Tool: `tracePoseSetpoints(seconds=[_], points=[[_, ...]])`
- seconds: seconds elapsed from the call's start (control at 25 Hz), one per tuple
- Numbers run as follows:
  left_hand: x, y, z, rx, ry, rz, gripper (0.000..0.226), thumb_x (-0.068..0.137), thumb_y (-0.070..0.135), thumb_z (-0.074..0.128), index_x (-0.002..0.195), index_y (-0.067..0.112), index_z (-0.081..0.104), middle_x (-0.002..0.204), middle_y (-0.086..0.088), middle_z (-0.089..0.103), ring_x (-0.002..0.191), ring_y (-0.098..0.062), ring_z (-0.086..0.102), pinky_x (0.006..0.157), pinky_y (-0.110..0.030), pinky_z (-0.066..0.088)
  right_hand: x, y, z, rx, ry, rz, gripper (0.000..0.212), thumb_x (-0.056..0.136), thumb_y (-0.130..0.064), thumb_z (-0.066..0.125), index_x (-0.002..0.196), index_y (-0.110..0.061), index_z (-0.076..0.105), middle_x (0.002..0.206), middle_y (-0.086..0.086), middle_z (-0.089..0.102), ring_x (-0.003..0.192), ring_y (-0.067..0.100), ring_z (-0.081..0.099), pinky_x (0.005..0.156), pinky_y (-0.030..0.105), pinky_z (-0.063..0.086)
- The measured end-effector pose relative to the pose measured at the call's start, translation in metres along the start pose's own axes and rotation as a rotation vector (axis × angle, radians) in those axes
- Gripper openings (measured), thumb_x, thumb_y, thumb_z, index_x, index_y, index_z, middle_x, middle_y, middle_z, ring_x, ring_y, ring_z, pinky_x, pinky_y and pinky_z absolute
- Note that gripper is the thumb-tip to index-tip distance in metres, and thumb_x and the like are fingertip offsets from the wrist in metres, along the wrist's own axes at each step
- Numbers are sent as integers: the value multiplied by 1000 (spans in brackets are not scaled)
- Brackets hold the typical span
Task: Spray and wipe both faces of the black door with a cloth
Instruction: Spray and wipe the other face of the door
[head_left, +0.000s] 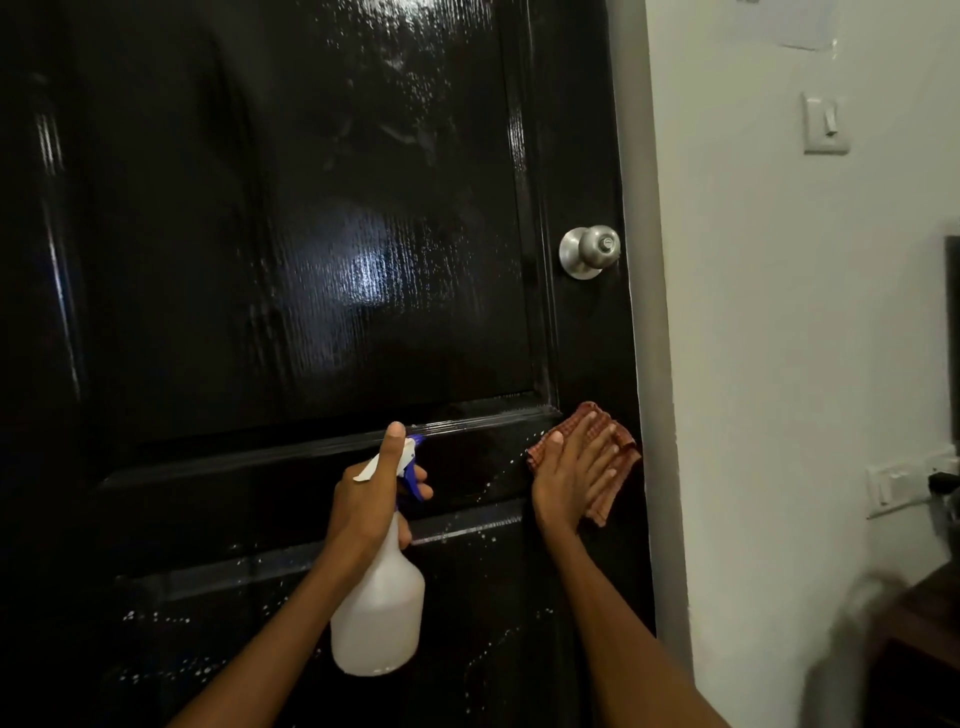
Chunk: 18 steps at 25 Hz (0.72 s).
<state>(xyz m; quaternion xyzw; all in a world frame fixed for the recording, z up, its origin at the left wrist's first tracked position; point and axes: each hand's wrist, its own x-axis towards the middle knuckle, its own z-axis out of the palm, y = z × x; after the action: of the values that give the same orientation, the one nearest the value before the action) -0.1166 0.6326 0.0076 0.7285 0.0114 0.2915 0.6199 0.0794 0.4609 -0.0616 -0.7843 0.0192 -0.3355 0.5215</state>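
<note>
1. We're mid-job on this face of the black door. Droplets cover the lower panels, well below the knob, so those look unwiped. The other face is out of view, so we reckon it's left.
2. Our right hand presses the cloth flat, fingers straight, below the knob by the door's edge.
3. Our left hand grips the spray bottle, down-left of the knob.
4. The surface is glossy and streaky-wet. A white wall with a light switch sits right of the knob.
</note>
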Motion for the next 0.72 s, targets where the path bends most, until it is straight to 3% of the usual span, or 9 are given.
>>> tracePoseSetpoints(seconds=[0.2, 0.4, 0.6, 0.72], points=[[13, 11, 3, -21, 13, -18, 81, 90, 71, 41, 83, -5, 66, 64, -14, 66, 40, -18, 53, 38, -25, 42, -9, 13, 8, -114, -21, -319, 67, 103, -59, 4, 157, -33, -26, 165, 0, -31, 153, 24, -28, 123, 47, -19], [26, 8, 0, 2, 28, -26, 80, 91, 71, 39, 84, -3, 68, 74, -19, 72, 41, -21, 55, 39, -27, 44, -15, 13, 21, -140, -1, -329, 67, 102, -59, 3, 154, -33, -31, 164, 1, -34, 152, 25, -30, 124, 51, -16], [27, 3, -10, -29, 68, -57, 80, 88, 74, 42, 78, -2, 64, 64, -16, 65, 42, -20, 53, 38, -26, 42, -15, 10, 23, -174, 12, -342, 69, 104, -57, 8, 159, -28, -20, 166, 3, -31, 153, 27, -28, 124, 58, -10], [26, -2, -12, 32, 52, -52, 84, 90, 74, 37, 82, -3, 68, 69, -17, 71, 42, -24, 55, 40, -27, 44, -31, -10, 30, -225, -58, -484, 66, 107, -52, 18, 161, -31, -14, 167, 1, -28, 154, 27, -25, 124, 54, -14]])
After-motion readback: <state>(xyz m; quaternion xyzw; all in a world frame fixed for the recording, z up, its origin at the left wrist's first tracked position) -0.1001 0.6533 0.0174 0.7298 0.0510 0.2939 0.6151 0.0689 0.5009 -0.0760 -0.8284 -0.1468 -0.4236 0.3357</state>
